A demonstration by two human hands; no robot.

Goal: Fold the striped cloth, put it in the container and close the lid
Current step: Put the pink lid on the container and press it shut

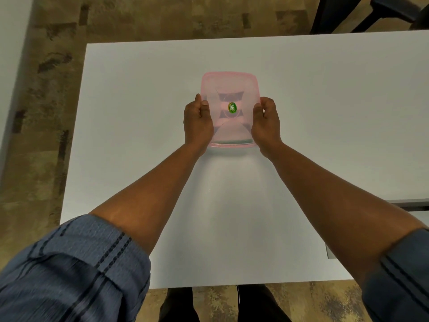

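A translucent pink lid [229, 82] with a green oval sticker [232, 107] lies over the container in the middle of the white table [139, 89]. My left hand [197, 122] grips the lid's left edge, thumb on top. My right hand [265, 123] grips its right edge the same way. Through the lid I see only faint grey shapes; the striped cloth cannot be made out clearly. A dark strip shows along the near rim [232, 142].
The table's left edge borders a mottled brown floor [46, 89]. A dark chair base [371, 15] stands beyond the far right corner. A grey shelf or second surface [413, 205] juts in at the right. My shoes show below the near edge.
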